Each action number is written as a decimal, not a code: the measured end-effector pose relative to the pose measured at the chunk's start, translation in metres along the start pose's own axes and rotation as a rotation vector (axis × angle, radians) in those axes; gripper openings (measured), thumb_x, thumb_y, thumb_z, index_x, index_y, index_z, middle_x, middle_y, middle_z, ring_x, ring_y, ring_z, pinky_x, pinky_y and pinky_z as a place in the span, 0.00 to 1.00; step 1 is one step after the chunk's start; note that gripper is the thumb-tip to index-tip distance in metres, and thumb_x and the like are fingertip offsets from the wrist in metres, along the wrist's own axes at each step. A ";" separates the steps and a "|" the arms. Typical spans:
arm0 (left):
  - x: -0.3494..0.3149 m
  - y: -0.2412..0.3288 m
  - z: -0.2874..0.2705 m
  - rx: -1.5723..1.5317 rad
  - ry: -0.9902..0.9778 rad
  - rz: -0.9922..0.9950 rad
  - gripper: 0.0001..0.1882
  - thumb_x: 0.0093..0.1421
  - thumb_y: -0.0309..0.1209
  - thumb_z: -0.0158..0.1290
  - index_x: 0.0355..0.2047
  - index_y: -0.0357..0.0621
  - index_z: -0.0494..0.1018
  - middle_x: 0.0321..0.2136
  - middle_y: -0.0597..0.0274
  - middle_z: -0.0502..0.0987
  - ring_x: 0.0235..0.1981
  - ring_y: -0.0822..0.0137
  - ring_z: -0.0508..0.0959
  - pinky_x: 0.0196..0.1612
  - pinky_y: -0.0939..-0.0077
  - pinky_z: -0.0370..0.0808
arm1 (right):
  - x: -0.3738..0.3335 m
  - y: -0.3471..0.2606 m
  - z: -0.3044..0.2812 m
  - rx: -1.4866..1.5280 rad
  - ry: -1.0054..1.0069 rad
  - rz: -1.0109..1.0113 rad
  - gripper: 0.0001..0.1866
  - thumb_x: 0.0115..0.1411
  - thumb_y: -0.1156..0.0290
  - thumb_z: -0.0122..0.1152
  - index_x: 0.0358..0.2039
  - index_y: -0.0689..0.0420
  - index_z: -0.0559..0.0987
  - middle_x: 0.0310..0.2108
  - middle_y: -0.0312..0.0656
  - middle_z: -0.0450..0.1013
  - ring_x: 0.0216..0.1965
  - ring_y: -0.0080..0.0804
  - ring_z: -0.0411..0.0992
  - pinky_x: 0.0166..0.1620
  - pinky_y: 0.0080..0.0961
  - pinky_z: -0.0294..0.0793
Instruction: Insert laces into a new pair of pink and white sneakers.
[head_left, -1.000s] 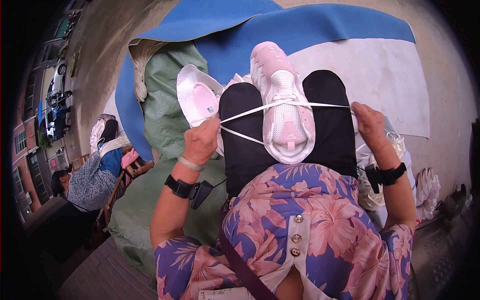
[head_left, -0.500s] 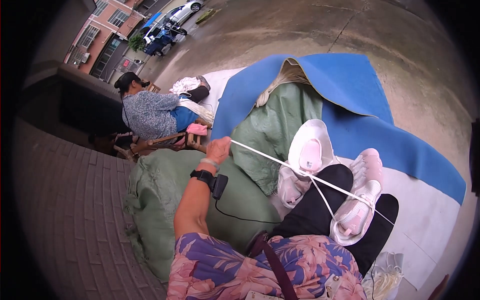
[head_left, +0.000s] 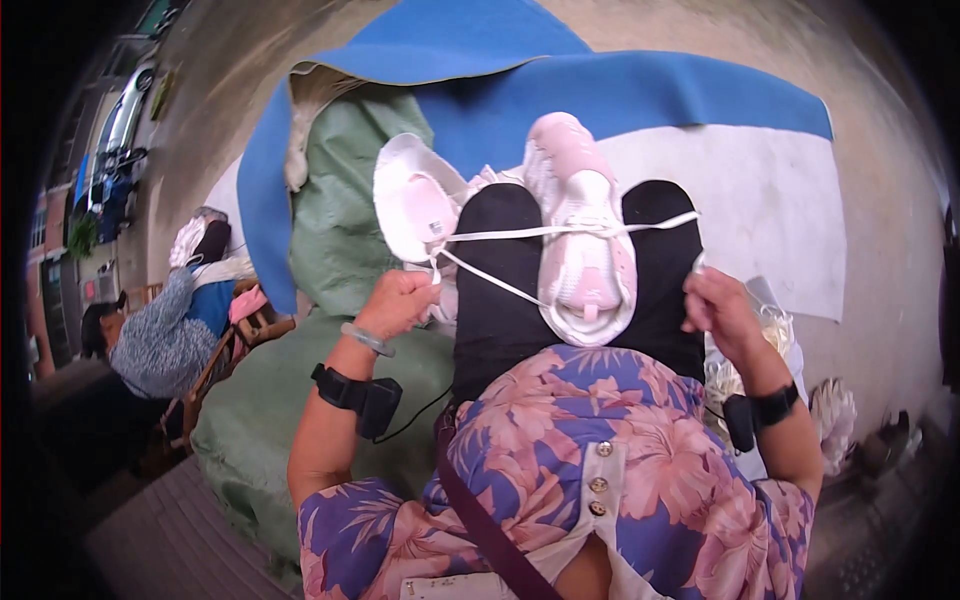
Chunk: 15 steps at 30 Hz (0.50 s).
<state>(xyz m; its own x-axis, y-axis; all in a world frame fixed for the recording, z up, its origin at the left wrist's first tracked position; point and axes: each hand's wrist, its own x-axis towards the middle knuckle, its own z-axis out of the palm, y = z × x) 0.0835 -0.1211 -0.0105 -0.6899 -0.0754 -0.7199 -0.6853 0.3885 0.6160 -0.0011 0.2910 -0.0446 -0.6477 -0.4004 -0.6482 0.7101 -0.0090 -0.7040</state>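
A pink and white sneaker (head_left: 585, 245) lies between my thighs, toe pointing away and heel opening toward me. White shoelace (head_left: 500, 236) crosses its upper, with strands running out to both sides. Closed fingers of my left hand (head_left: 398, 302) pinch the lace left of the sneaker. On the other side, my right hand (head_left: 722, 308) grips the lace where it bends down by my right knee. Next to my left knee rests a second sneaker (head_left: 412, 200), its opening and pink insole showing; more pink and white footwear is partly hidden under it.
Green sacks (head_left: 350, 190) stand at my left, one under a blue sheet (head_left: 690, 95). A pale mat (head_left: 745, 190) covers ground ahead. White laces (head_left: 775, 330) lie in a bag beside my right arm. Another person (head_left: 165, 335) sits far left.
My view has swung right. My left hand has come down from a far-left pull to beside the sneaker. My right hand, unseen before, now shows holding lace.
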 end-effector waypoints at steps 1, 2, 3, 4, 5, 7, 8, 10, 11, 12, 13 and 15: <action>0.014 0.012 0.019 0.009 -0.055 -0.002 0.13 0.56 0.35 0.50 0.16 0.43 0.70 0.10 0.69 0.67 0.08 0.80 0.63 0.11 0.85 0.59 | 0.008 0.004 0.015 0.031 -0.030 0.046 0.07 0.59 0.67 0.50 0.29 0.57 0.71 0.19 0.37 0.70 0.15 0.21 0.66 0.25 0.19 0.72; 0.023 0.023 0.038 -0.066 -0.130 0.057 0.12 0.56 0.34 0.49 0.18 0.43 0.70 0.10 0.69 0.67 0.08 0.80 0.62 0.11 0.85 0.58 | 0.013 0.004 0.028 -0.001 -0.039 0.038 0.08 0.60 0.66 0.49 0.30 0.57 0.71 0.24 0.38 0.72 0.22 0.22 0.71 0.29 0.18 0.72; 0.026 0.029 0.055 -0.141 -0.193 0.109 0.11 0.57 0.33 0.49 0.20 0.42 0.70 0.11 0.70 0.67 0.08 0.80 0.61 0.10 0.85 0.57 | 0.018 0.006 0.038 -0.038 -0.044 -0.023 0.08 0.60 0.66 0.50 0.30 0.56 0.72 0.26 0.36 0.72 0.27 0.20 0.71 0.33 0.16 0.71; 0.032 0.035 0.069 -0.135 -0.212 0.112 0.11 0.57 0.33 0.49 0.20 0.42 0.70 0.11 0.70 0.67 0.08 0.80 0.61 0.10 0.85 0.57 | 0.026 0.014 0.037 -0.097 -0.042 -0.083 0.09 0.60 0.65 0.52 0.32 0.57 0.75 0.28 0.33 0.72 0.26 0.18 0.70 0.32 0.15 0.70; 0.040 0.039 0.080 -0.178 -0.194 0.127 0.09 0.58 0.34 0.48 0.24 0.42 0.71 0.12 0.70 0.67 0.08 0.82 0.60 0.11 0.87 0.55 | 0.034 0.016 0.038 -0.132 -0.053 -0.159 0.08 0.59 0.66 0.53 0.31 0.57 0.75 0.26 0.32 0.71 0.25 0.17 0.68 0.31 0.14 0.69; 0.051 0.050 0.098 -0.219 -0.173 0.136 0.09 0.60 0.34 0.47 0.28 0.42 0.71 0.13 0.71 0.67 0.08 0.84 0.59 0.11 0.89 0.53 | 0.047 0.013 0.041 -0.164 -0.068 -0.231 0.08 0.59 0.67 0.53 0.31 0.57 0.76 0.25 0.31 0.70 0.23 0.16 0.66 0.29 0.13 0.67; 0.057 0.057 0.106 -0.277 -0.125 0.156 0.09 0.60 0.34 0.47 0.29 0.42 0.70 0.13 0.70 0.68 0.08 0.83 0.60 0.11 0.89 0.54 | 0.055 0.010 0.042 -0.142 -0.032 -0.233 0.07 0.58 0.68 0.54 0.30 0.58 0.76 0.23 0.31 0.70 0.22 0.16 0.65 0.28 0.13 0.66; 0.067 0.068 0.115 -0.333 -0.074 0.172 0.09 0.60 0.34 0.47 0.29 0.42 0.69 0.14 0.70 0.68 0.09 0.83 0.61 0.11 0.89 0.54 | 0.066 0.007 0.044 -0.119 0.002 -0.231 0.07 0.57 0.68 0.55 0.30 0.58 0.77 0.22 0.31 0.69 0.22 0.15 0.64 0.26 0.12 0.65; 0.072 0.073 0.117 -0.366 -0.026 0.194 0.09 0.60 0.34 0.47 0.28 0.42 0.69 0.14 0.69 0.68 0.09 0.83 0.61 0.11 0.89 0.54 | 0.070 0.006 0.046 -0.064 0.032 -0.250 0.06 0.57 0.69 0.56 0.30 0.58 0.76 0.21 0.30 0.68 0.21 0.15 0.63 0.26 0.12 0.64; 0.075 0.077 0.120 -0.400 0.021 0.215 0.09 0.60 0.34 0.48 0.28 0.42 0.68 0.15 0.69 0.69 0.10 0.83 0.62 0.11 0.89 0.54 | 0.072 0.006 0.049 -0.010 0.063 -0.268 0.06 0.57 0.70 0.56 0.30 0.58 0.76 0.20 0.30 0.68 0.21 0.14 0.63 0.25 0.11 0.64; 0.076 0.081 0.122 -0.443 0.073 0.225 0.10 0.59 0.34 0.48 0.25 0.43 0.67 0.15 0.69 0.69 0.09 0.83 0.62 0.10 0.89 0.54 | 0.071 0.005 0.051 -0.008 0.094 -0.273 0.06 0.57 0.70 0.56 0.30 0.58 0.76 0.20 0.30 0.68 0.21 0.14 0.63 0.25 0.11 0.64; 0.075 0.079 0.122 -0.470 0.072 0.250 0.10 0.59 0.34 0.48 0.24 0.43 0.67 0.15 0.68 0.69 0.09 0.83 0.62 0.10 0.89 0.53 | 0.068 0.008 0.050 -0.028 0.100 -0.276 0.06 0.57 0.70 0.55 0.30 0.58 0.76 0.20 0.30 0.68 0.21 0.14 0.63 0.25 0.11 0.64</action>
<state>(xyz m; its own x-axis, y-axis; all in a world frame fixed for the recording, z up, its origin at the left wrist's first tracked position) 0.0059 0.0161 -0.0546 -0.8482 -0.1030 -0.5195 -0.5174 -0.0489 0.8544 -0.0254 0.2178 -0.0797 -0.8403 -0.2938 -0.4556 0.4963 -0.0787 -0.8646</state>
